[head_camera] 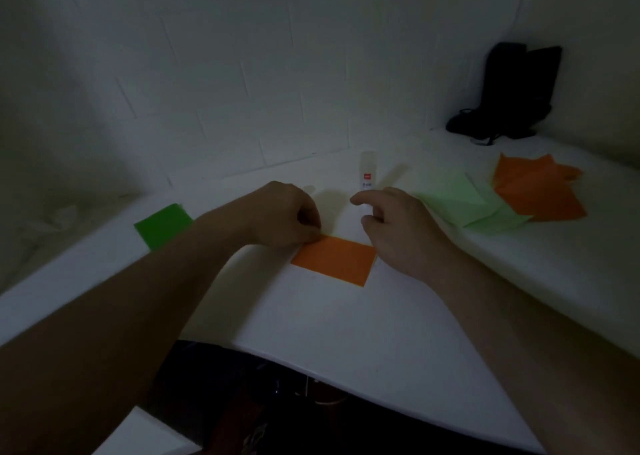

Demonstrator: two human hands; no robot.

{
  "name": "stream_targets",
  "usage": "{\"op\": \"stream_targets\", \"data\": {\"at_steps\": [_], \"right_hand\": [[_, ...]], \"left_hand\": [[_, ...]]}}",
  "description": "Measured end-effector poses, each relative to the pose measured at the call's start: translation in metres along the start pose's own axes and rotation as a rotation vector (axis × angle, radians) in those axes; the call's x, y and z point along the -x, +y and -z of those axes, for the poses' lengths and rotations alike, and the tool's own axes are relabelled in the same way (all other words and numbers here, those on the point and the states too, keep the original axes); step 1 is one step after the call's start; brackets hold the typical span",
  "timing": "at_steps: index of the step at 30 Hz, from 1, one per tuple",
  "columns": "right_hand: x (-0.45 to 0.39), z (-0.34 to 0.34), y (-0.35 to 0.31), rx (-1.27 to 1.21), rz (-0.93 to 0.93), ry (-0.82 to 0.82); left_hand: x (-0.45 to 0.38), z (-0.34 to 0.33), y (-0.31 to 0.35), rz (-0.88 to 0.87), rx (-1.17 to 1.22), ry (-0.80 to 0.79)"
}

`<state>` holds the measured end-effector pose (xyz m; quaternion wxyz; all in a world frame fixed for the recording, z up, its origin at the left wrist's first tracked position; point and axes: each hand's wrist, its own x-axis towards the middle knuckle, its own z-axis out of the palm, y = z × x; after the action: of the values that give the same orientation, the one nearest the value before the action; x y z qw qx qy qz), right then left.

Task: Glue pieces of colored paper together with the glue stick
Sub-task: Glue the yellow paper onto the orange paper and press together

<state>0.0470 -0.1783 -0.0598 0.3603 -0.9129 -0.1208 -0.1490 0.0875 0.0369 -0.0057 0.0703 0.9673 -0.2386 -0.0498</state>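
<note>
head view, dim light: white table [346,333] with an orange paper piece [334,258] flat between two hands, left hand [287,213] pinching its far left corner. upright glue stick [366,174] just beyond, long axis vertical, nearest the right hand [398,226], fingers loosely curled, empty, thumb almost touching.

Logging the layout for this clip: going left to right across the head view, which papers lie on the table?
Bright green paper → orange sheet between the hands → pale green sheets → orange pile.
</note>
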Motion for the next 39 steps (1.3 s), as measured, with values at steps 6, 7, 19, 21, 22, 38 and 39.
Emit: {"op": "stream_targets", "data": {"at_steps": [6, 7, 19, 21, 22, 38, 39], "right_hand": [[0.001, 0.002, 0.000, -0.017, -0.028, -0.003], [0.001, 0.002, -0.001, -0.025, -0.033, -0.007], [0.006, 0.010, -0.011, -0.437, -0.103, -0.172], [0.005, 0.011, -0.014, -0.487, -0.147, -0.188], [0.005, 0.011, -0.015, -0.512, -0.167, -0.188], [0.006, 0.010, -0.016, -0.609, -0.204, -0.094], [0.005, 0.010, -0.016, -0.630, -0.206, -0.034]], "left_hand": [[0.000, 0.000, -0.005, 0.083, 0.210, -0.072], [0.001, 0.001, -0.005, 0.079, 0.222, -0.071], [0.017, 0.008, 0.010, -0.149, 0.670, 0.204], [0.020, 0.005, 0.009, -0.132, 0.793, 0.241], [0.022, 0.004, 0.010, -0.106, 0.897, 0.249], [0.030, -0.016, 0.022, 0.344, 1.675, 0.255], [0.032, -0.018, 0.024, 0.349, 1.696, 0.182]]}}
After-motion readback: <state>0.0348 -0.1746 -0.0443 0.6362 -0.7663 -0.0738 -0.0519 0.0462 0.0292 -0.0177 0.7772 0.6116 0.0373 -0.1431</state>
